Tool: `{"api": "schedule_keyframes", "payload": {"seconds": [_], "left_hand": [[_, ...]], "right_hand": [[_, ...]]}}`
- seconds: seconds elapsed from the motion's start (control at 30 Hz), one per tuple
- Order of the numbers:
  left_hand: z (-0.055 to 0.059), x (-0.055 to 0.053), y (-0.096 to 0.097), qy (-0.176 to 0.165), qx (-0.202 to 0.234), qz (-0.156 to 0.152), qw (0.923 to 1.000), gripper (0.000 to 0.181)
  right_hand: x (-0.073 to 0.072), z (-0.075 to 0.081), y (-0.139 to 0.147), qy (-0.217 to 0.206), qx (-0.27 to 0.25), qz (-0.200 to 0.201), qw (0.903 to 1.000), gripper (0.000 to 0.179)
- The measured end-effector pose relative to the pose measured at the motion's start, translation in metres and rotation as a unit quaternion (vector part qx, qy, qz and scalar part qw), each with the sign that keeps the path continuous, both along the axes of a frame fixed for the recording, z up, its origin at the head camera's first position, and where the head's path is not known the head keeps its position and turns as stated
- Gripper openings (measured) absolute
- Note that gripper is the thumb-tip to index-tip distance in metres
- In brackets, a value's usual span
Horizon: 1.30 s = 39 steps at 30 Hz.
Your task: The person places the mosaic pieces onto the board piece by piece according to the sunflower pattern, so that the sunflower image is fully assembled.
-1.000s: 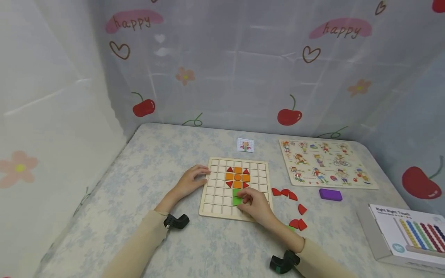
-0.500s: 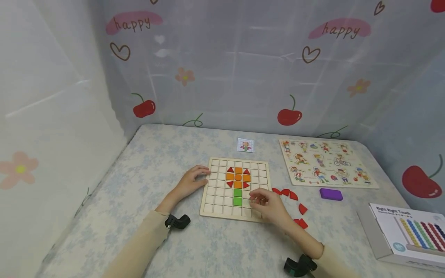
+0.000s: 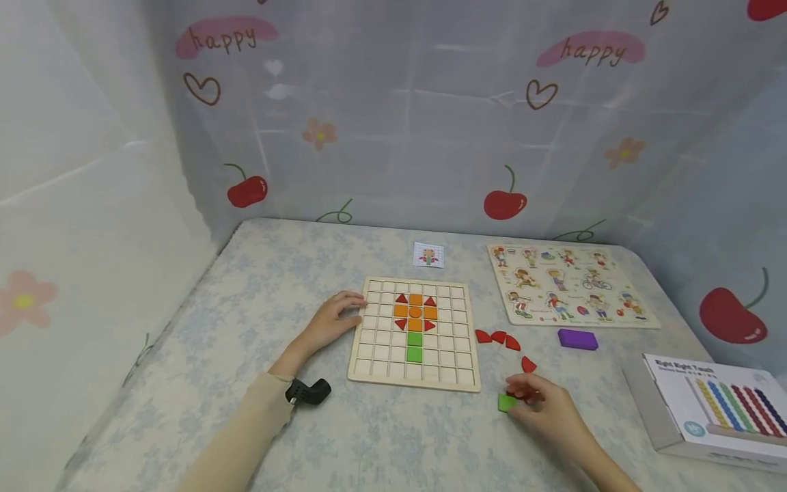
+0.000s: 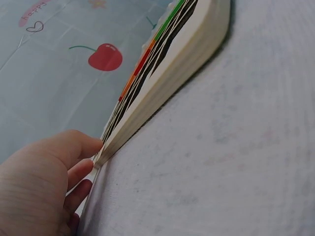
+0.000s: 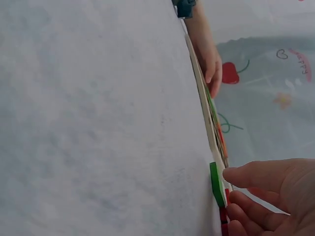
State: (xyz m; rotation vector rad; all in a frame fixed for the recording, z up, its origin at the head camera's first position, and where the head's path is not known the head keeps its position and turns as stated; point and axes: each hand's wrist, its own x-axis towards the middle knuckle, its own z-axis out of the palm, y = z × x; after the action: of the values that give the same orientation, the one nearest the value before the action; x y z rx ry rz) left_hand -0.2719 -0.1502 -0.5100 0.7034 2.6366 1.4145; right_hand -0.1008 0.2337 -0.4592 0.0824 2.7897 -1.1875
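Note:
A wooden grid board (image 3: pixel 381 367) lies mid-table, bearing orange pieces, red triangles and two green squares (image 3: pixel 415 346) in a column. At its left edge is my left hand (image 3: pixel 332 321), thumb and fingertips touching the rim; the left wrist view shows the hand (image 4: pixel 44 182) against the board's side. Right of the board lies a loose green square tile (image 3: pixel 506 403). My right hand (image 3: pixel 547 410) is over it, thumb and fingers spread at its right side. In the right wrist view the thumb is close beside the green tile (image 5: pixel 215 184). Red pieces under the right hand are partly hidden.
Several red quarter-circle pieces (image 3: pixel 512 343) lie right of the board. A pattern card (image 3: pixel 428 255) lies behind it. Farther right are a picture puzzle board (image 3: pixel 556 311), a purple block (image 3: pixel 578 339) and a white box (image 3: pixel 670 403). A patterned curtain (image 3: pixel 393 137) stands behind the table.
My right hand has left the green squares on the board and moved right and toward me, to the loose green tile. My left hand has stayed at the board's left edge.

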Motion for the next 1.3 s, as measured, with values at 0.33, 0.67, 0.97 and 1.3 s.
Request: {"api": "schedule_keyframes", "payload": {"seconds": [0.33,0.67,0.97,1.3], "left_hand": [[0.001,0.001,-0.002,0.002,0.004,0.0,1.0,0.031],[0.002,0.0,-0.005,-0.001,0.003,0.006,1.0,0.032],[0.002,-0.002,-0.007,0.005,0.001,0.003,1.0,0.031],[0.003,0.002,-0.001,0.006,0.002,-0.002,1.0,0.031]], "right_hand": [[0.007,-0.01,-0.01,0.017,0.029,0.0,0.9994,0.04],[-0.003,-0.01,-0.022,0.052,0.006,-0.007,0.9986,0.037],[-0.037,-0.011,-0.074,0.1,-0.062,0.122,0.9856,0.028],[-0.057,-0.021,-0.112,0.113,-0.102,0.18,0.9719,0.028]]}}
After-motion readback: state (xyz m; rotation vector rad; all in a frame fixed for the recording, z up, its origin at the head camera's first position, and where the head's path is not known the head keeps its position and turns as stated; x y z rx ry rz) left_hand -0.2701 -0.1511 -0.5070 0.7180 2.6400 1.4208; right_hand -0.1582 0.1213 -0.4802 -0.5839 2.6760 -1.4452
